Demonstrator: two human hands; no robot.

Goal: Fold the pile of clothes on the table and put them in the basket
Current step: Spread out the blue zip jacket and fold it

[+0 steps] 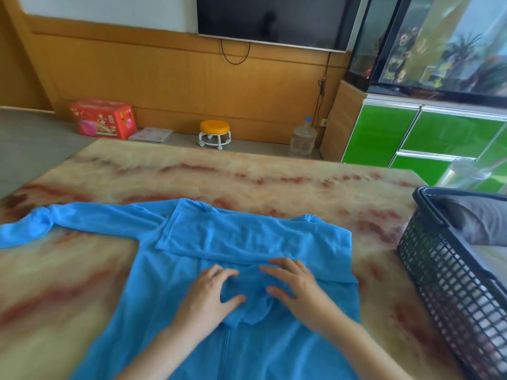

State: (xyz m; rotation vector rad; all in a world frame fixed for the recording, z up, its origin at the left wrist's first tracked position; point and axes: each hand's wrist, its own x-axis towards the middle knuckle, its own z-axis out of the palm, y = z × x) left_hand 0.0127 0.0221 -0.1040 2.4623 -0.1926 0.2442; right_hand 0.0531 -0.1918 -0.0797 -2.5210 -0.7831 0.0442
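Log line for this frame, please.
step: folding | blue top: flat on table, one sleeve folded across, other outstretched | left hand, right hand: pressing its bunched middle | basket: right, grey cloth inside

bright even daylight, soft shadows, slight overall blur, wide-angle bending at the edges, glare on the tv (274,20).

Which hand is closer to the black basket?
The right hand. It rests on the blue garment, on the side toward the basket; the left hand rests beside it, farther from the basket.
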